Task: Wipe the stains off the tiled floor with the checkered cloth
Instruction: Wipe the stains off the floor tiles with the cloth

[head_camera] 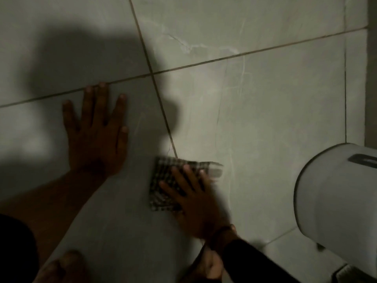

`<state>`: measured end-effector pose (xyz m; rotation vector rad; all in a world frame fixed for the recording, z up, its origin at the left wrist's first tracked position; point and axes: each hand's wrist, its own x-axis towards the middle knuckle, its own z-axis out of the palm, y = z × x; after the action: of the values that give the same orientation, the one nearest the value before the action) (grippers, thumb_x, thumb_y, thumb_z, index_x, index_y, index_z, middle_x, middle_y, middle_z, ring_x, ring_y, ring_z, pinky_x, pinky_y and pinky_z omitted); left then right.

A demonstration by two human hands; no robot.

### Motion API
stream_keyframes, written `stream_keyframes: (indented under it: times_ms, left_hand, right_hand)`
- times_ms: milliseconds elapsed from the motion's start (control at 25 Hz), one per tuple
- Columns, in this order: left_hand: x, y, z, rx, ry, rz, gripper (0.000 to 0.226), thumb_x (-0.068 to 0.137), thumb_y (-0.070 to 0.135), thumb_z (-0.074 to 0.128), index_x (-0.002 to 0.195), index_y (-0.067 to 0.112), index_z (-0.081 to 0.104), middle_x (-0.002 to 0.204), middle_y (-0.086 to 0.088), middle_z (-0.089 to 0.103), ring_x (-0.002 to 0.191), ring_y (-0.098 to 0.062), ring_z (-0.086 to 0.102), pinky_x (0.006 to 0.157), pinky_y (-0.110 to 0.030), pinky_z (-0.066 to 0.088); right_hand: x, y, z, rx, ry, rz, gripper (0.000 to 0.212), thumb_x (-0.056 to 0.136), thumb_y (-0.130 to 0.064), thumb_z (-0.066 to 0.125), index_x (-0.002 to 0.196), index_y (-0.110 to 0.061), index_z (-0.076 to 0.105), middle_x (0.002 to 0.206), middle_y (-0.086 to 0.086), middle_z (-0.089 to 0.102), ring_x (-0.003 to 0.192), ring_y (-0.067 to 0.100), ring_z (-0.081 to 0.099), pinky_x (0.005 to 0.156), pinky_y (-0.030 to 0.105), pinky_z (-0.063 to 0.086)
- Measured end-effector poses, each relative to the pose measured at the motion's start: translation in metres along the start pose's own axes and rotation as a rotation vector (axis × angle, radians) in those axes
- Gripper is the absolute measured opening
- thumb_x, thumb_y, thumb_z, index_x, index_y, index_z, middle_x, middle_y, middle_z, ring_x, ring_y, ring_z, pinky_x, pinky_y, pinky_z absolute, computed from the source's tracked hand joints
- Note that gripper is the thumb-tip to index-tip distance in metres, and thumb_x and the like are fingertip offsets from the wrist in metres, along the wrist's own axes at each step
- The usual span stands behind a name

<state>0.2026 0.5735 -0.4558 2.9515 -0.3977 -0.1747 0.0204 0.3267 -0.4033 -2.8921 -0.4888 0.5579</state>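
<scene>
The checkered cloth (163, 178) lies flat on the grey tiled floor (265, 111), across a grout line near the bottom middle. My right hand (195, 201) presses down on the cloth with its fingers spread over it; the cloth's right edge is blurred. My left hand (95, 135) rests flat on the floor to the left, palm down, fingers apart, holding nothing. The light is dim and no stains can be made out.
A white rounded bin-like object (334, 193) stands at the right edge, close to the cloth. A wall or skirting (371, 78) runs along the far right. My bare feet (65, 266) show at the bottom. A large shadow covers the left tiles.
</scene>
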Motion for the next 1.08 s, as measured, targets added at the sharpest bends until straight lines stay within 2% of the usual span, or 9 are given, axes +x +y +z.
stream_keyframes:
  times_ms: [160,240,400,480,560,720,800,920,1080]
  left_hand:
    - [0.0,0.002,-0.002,-0.016,0.007,-0.007,0.073,0.106,0.048,0.026,0.175,0.034,0.008,0.184,-0.009,0.002,0.17,-0.037,0.007,0.13,-0.066,-0.003]
    - [0.002,0.005,-0.004,-0.026,0.004,-0.009,0.072,0.106,0.047,0.027,0.175,0.033,0.011,0.184,-0.01,0.005,0.169,-0.038,0.008,0.129,-0.068,0.0]
    - [0.0,0.005,-0.011,-0.028,-0.002,-0.018,0.072,0.105,0.044,0.031,0.174,0.029,0.015,0.183,-0.012,0.008,0.169,-0.039,0.009,0.129,-0.07,0.001]
    - [0.002,0.006,-0.013,-0.038,-0.012,-0.006,0.071,0.106,0.043,0.031,0.174,0.028,0.017,0.183,-0.013,0.009,0.169,-0.039,0.01,0.129,-0.071,0.002]
    - [0.002,0.008,-0.014,-0.044,-0.016,-0.009,0.071,0.106,0.043,0.03,0.174,0.027,0.018,0.183,-0.014,0.009,0.169,-0.039,0.01,0.13,-0.071,0.002]
    - [0.002,0.006,-0.011,-0.035,0.003,0.008,0.072,0.105,0.043,0.031,0.174,0.025,0.017,0.183,-0.014,0.008,0.169,-0.039,0.01,0.13,-0.072,0.002]
    - [0.003,0.007,-0.012,-0.033,0.01,0.006,0.074,0.104,0.042,0.033,0.174,0.025,0.018,0.183,-0.014,0.009,0.169,-0.039,0.011,0.13,-0.072,0.003]
    - [0.003,0.008,-0.015,-0.015,0.02,0.003,0.075,0.102,0.039,0.039,0.173,0.024,0.023,0.183,-0.015,0.013,0.169,-0.04,0.014,0.13,-0.071,0.003]
    - [0.002,0.011,-0.013,-0.023,0.043,0.011,0.073,0.101,0.037,0.043,0.171,0.024,0.027,0.182,-0.016,0.017,0.168,-0.041,0.017,0.13,-0.069,0.002]
  right_hand:
    - [0.017,0.137,-0.031,0.105,0.18,0.803,0.074,0.098,-0.042,0.039,0.165,-0.009,0.032,0.175,0.024,0.016,0.164,0.047,0.012,0.125,0.075,0.016]
    - [0.063,0.126,-0.036,0.135,0.303,1.127,0.078,0.101,-0.05,0.029,0.164,-0.004,0.034,0.176,0.023,0.019,0.163,0.046,0.016,0.127,0.074,0.015]
    - [0.037,-0.026,0.012,0.066,0.198,0.504,0.071,0.102,-0.053,0.038,0.168,-0.032,0.023,0.179,0.014,0.014,0.166,0.041,0.008,0.133,0.062,0.001]
    - [-0.013,-0.021,0.021,0.04,0.077,0.35,0.084,0.092,-0.049,0.049,0.169,-0.039,0.016,0.18,0.009,0.005,0.168,0.035,-0.001,0.133,0.058,0.004]
    - [-0.034,0.039,0.014,0.028,0.071,0.497,0.084,0.088,-0.044,0.048,0.167,-0.026,0.027,0.176,0.018,0.014,0.165,0.041,0.009,0.129,0.063,0.013]
    - [0.016,0.076,-0.016,0.263,0.271,1.271,0.085,0.097,-0.054,0.028,0.163,-0.002,0.03,0.175,0.026,0.02,0.163,0.049,0.018,0.13,0.067,0.014]
    - [0.037,0.002,-0.002,0.113,0.211,1.148,0.078,0.105,-0.053,0.023,0.161,-0.001,0.038,0.171,0.028,0.031,0.158,0.052,0.029,0.125,0.07,0.026]
    - [0.026,-0.097,0.018,0.033,0.098,0.772,0.072,0.108,-0.057,0.019,0.17,-0.021,0.017,0.173,0.023,0.031,0.159,0.049,0.029,0.123,0.07,0.03]
    - [0.086,-0.038,-0.013,0.026,0.157,0.499,0.081,0.098,-0.058,0.046,0.168,-0.035,0.013,0.175,0.017,0.026,0.162,0.046,0.021,0.125,0.074,0.022]
